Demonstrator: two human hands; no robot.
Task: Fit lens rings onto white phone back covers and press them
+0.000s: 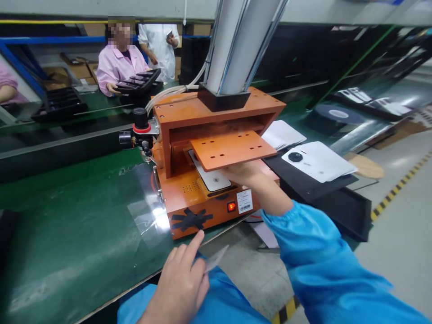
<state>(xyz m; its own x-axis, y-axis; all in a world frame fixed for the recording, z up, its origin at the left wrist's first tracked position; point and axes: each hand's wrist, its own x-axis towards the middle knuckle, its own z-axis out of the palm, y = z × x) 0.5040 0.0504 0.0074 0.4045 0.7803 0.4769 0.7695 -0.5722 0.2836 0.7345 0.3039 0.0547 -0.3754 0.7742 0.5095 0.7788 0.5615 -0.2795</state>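
An orange press (202,220) stands on the green table. Beneath its raised orange plate (232,150), a white phone-shaped panel (218,181) lies in a holder. My right hand (243,173) reaches under the plate at the panel's right side; its fingers are mostly hidden, so whether it holds anything is unclear. In front of the press, my left hand (184,274) pinches a thin clear film (216,259) between thumb and fingers, with the index finger pointing forward.
White panels (319,162), the top one with a round black part, lie on black trays (351,211) at the right. A regulator (140,118) juts from the press's left side. Across the line, a person in pink (121,67) holds a black tray (143,83).
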